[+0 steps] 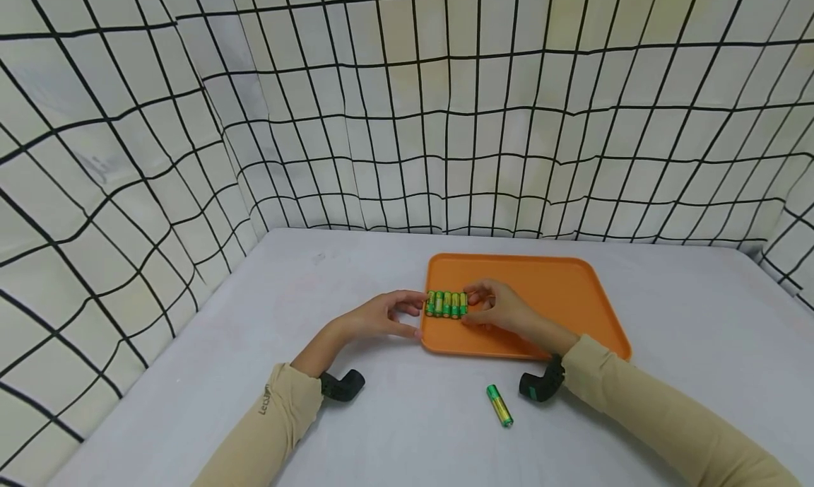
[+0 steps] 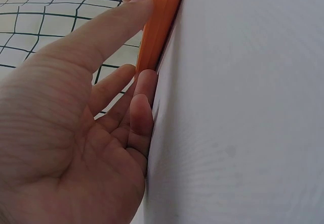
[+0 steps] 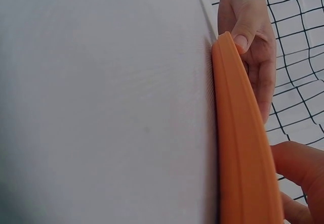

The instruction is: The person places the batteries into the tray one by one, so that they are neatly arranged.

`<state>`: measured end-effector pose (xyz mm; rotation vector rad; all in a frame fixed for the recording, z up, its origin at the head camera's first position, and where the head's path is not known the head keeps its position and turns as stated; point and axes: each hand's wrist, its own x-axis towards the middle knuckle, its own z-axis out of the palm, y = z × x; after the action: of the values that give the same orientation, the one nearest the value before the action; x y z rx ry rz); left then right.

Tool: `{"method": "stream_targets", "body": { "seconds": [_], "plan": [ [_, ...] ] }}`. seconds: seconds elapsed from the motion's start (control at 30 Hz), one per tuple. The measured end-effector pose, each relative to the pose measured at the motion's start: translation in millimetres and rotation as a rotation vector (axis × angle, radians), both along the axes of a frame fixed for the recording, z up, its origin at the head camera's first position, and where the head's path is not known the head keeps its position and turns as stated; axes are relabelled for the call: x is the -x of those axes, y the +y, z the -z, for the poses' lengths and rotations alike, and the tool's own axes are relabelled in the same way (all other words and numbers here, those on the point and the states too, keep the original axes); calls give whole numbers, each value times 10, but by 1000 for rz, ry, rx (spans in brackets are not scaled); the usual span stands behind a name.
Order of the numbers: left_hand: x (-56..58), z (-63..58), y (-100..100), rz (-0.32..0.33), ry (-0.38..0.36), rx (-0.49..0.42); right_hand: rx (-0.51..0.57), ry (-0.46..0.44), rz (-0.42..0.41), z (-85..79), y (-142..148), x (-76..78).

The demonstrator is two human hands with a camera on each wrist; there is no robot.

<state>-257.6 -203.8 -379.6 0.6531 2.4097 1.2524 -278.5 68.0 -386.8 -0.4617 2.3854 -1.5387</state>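
Observation:
Several green-and-gold batteries [image 1: 447, 304] lie side by side in a row at the left side of an orange tray [image 1: 540, 282]. My right hand [image 1: 502, 307] is over the tray, its thumb and forefinger pinching the two ends of the rightmost battery [image 1: 463, 304]. At the tray's left rim is my left hand [image 1: 384, 316], fingertips by the row's left end and thumb against the rim near the front corner. In the left wrist view that hand [image 2: 76, 128] has loosely bent fingers with nothing between them. The tray's outer wall [image 3: 243, 133] hides the batteries in the right wrist view.
One loose battery [image 1: 499, 406] lies on the white tabletop [image 1: 394, 416] in front of the tray. Black netting [image 1: 394, 119] over pale walls surrounds the table's back and sides. Each wrist carries a black camera mount [image 1: 343, 386].

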Motion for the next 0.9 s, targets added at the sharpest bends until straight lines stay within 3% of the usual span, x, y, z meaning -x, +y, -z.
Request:
{"method": "stream_targets", "body": {
  "seconds": [0.53, 0.9],
  "plan": [
    [7, 20, -15, 19, 25, -9, 64, -12, -23, -6, 73, -64],
    [6, 0, 3, -18, -9, 8, 44, -33, -1, -18, 68, -101]
  ]
}}
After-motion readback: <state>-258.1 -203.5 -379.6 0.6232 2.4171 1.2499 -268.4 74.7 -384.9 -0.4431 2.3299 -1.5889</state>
